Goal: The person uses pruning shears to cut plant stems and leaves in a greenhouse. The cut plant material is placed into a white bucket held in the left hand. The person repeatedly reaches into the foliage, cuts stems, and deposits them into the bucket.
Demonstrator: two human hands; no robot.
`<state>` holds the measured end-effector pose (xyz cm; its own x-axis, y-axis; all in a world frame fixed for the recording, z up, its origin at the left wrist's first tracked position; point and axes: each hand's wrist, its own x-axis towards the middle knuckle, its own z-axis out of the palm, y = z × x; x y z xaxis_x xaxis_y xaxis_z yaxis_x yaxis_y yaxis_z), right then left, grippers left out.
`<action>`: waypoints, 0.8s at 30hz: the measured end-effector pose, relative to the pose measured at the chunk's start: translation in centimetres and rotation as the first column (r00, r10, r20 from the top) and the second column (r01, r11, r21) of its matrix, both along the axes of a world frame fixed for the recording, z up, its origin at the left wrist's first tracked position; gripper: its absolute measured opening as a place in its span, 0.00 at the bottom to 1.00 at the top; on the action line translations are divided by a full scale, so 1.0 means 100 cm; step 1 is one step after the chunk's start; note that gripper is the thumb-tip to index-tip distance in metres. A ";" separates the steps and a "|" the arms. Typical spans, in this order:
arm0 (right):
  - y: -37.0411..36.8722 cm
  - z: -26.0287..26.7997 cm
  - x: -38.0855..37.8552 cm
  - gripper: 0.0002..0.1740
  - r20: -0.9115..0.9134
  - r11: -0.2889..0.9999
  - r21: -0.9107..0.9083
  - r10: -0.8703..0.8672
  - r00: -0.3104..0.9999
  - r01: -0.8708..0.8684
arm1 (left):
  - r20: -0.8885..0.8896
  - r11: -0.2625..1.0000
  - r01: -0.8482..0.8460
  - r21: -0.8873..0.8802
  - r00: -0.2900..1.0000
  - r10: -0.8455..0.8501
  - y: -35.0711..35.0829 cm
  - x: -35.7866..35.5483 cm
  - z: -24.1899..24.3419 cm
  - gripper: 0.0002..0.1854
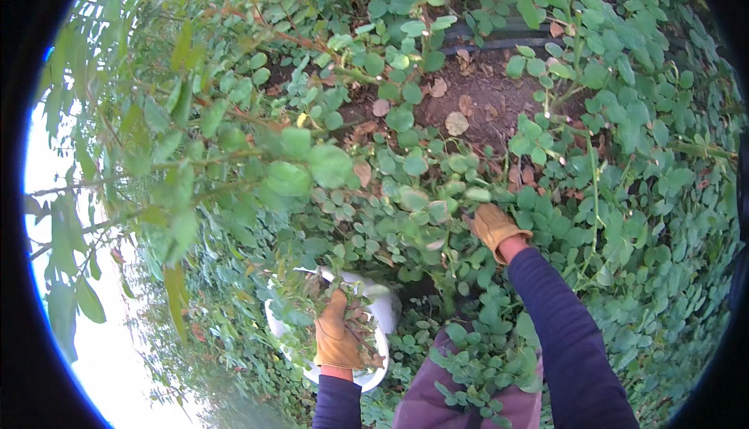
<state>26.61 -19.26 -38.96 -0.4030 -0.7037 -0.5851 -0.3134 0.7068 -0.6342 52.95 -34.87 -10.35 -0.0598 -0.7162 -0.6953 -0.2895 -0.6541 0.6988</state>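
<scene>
My left hand (337,335), in a tan leather work glove, is over a white bucket (381,364). Its thumb and fingers close on a bunch of leafy cuttings (304,306), and more cut stems and leaves fill the bucket around it. Farther forward and to the right, my right hand (495,229) wears a matching glove and reaches in among the green leaves of a rose bush (421,201). Leaves hide its fingertips, with something small and dark beside them; whether it holds a tool cannot be made out.
Leafy rose stems (234,157) reach across the left side close to the camera. Beyond my hands, brown soil (491,92) with dry leaves shows below a black hose or pipe (503,40). Dense foliage stands on the right, and leafy branches overlap my legs (433,391).
</scene>
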 end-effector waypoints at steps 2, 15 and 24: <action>0.004 0.009 0.005 0.27 0.114 0.996 0.053 -0.082 0.990 0.076 | 0.032 1.000 0.009 0.019 0.999 -0.010 0.010 0.007 0.002 0.15; 0.048 0.161 0.032 0.28 0.201 0.994 0.098 -0.058 0.978 0.039 | 0.124 0.988 -0.139 0.061 0.984 0.131 0.036 0.060 0.053 0.25; 0.076 0.239 0.039 0.25 0.252 0.998 -0.067 0.010 0.968 0.007 | 0.076 0.963 -0.245 0.113 0.968 0.237 0.054 0.105 0.032 0.21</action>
